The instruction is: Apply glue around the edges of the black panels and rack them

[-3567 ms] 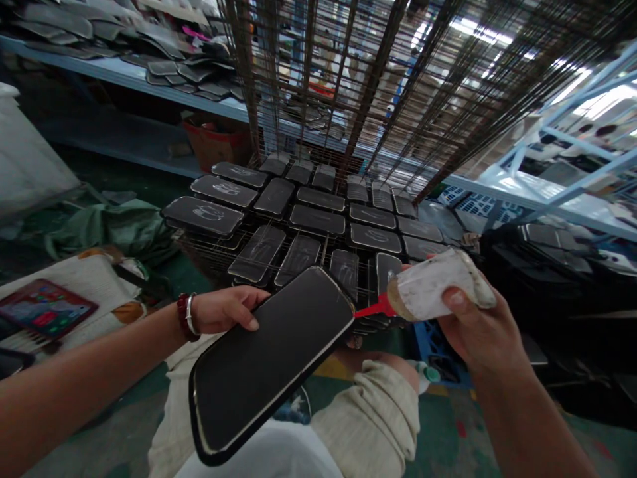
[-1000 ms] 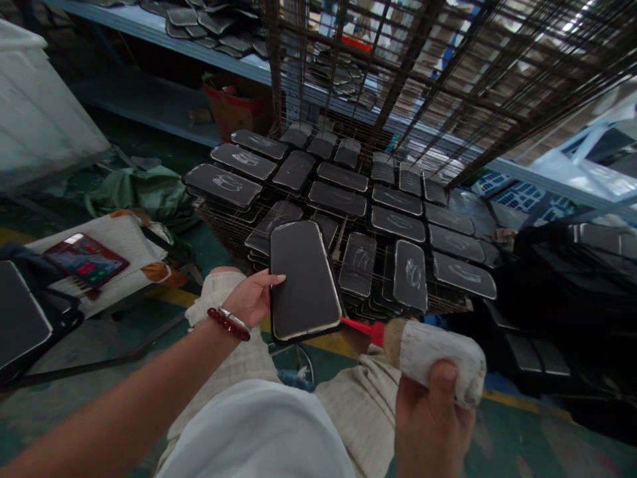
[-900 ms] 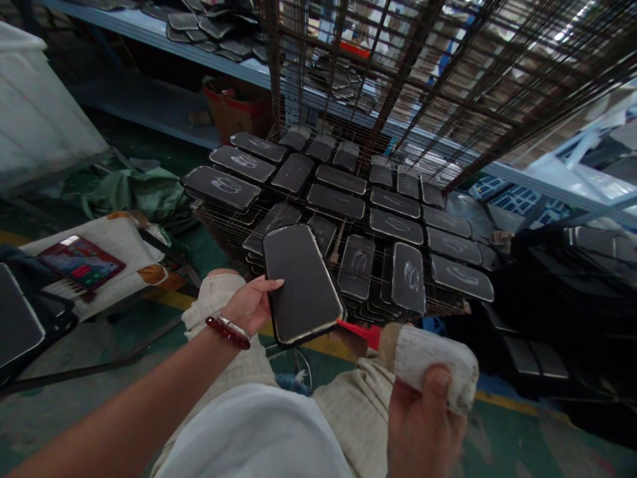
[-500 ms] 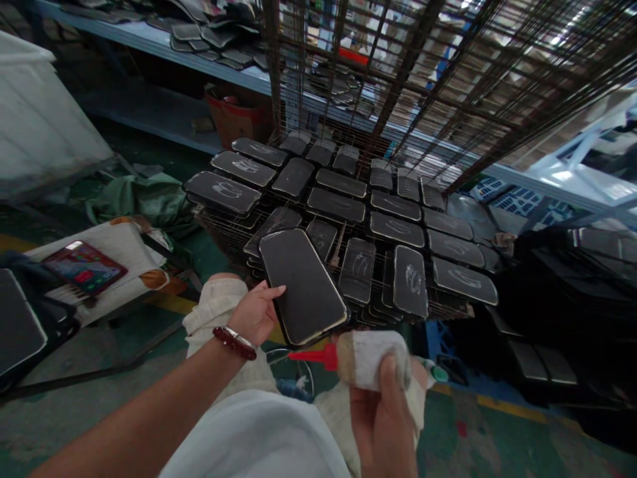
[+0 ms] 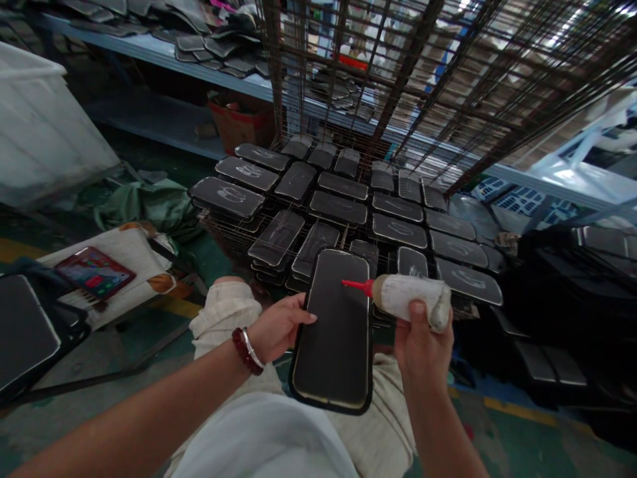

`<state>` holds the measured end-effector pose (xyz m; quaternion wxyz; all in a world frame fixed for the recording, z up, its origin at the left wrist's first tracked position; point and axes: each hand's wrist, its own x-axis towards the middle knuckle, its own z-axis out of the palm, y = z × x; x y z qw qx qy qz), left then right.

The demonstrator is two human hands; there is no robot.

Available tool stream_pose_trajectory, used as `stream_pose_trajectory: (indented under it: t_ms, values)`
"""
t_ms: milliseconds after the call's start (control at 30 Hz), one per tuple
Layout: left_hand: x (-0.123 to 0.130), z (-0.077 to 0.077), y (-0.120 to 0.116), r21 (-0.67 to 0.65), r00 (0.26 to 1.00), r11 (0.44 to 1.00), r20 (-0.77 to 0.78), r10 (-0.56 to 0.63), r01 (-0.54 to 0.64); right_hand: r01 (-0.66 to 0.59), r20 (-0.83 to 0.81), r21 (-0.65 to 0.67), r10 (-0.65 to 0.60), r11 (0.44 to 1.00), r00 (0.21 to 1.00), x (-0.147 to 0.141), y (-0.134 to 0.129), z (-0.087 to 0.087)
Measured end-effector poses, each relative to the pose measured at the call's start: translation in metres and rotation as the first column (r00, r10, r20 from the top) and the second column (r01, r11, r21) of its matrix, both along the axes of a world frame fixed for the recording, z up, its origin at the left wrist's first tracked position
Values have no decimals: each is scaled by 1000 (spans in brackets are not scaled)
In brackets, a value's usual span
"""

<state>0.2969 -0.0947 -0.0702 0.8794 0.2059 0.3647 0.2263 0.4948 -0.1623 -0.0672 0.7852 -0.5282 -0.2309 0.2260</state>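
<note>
Left hand (image 5: 281, 326), head view: clamped on the near-left edge of the black panel, thumb laid over the top face, rest of the fingers mostly tucked out of sight.
Right hand (image 5: 425, 332): wrapped around the white bottle, thumb pressed on the side.
Black panel (image 5: 333, 345): up in the air over the lap, just in front of the wire rack, long way pointing outward, rounded corners, pale line running round the rim.
White bottle (image 5: 411, 295): tipped roughly sideways, pretty grubby, right of the panel.
Red nozzle (image 5: 357, 286): pointing left over the upper part of the panel's face; touching or just above, can't tell.
Wire rack (image 5: 373, 86): loaded with rows of dark pads (image 5: 398, 229), whitish squiggles on plenty of them.
Bracelets (image 5: 249, 352): dark red beads plus a silvery band, on the left wrist.
Phone (image 5: 94, 272): red-edged, screen lit, lying on a cream seat (image 5: 149, 255) off to the left.
Green cloth (image 5: 144, 206): bunched up behind the seat.
</note>
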Motion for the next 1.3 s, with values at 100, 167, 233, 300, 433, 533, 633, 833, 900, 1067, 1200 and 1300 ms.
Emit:
stream_pose_trajectory:
  t_ms: [100,167,233,300,433,533,633,833,900,1067,1200,1300]
  values:
    - [-1,-2,3,-11,1000,1000,-18,1,-2,-100,-49,-60,97,993,994,-2,-5,-1]
    - [-3,-2,7,-5,1000,1000,-25,17,-18,-194,-112,-113,181,975,977,3,-12,0]
    - [-5,-2,10,1,999,1000,-19,26,-26,-222,-134,-149,203,964,970,11,-17,4]
    - [-6,0,12,-5,1000,1000,-14,14,-14,-160,-71,-141,151,977,986,20,-21,9]
    - [-5,4,13,-21,999,999,-4,-35,35,-46,124,-72,55,996,991,23,-23,19]
    - [-5,3,13,-14,999,999,3,-37,37,-152,120,-115,166,982,979,14,-28,21]
    - [-6,1,16,1,1000,1000,-9,-16,16,-368,-23,-186,371,911,928,13,-33,22]
    - [-10,4,19,17,1000,1000,-16,-19,19,-76,81,-169,90,983,993,32,-31,24]
    - [-9,5,19,16,1000,1000,-14,-25,25,-85,85,-158,100,984,991,31,-32,25]
    - [-9,3,23,27,1000,1000,-14,-8,8,-395,-170,-193,366,898,915,26,-30,28]
    - [-7,-12,34,54,997,997,-41,59,-57,-31,-546,-15,18,999,838,53,-13,24]
    - [3,-33,45,70,991,993,-85,102,-96,82,-735,84,6,993,678,80,-11,13]
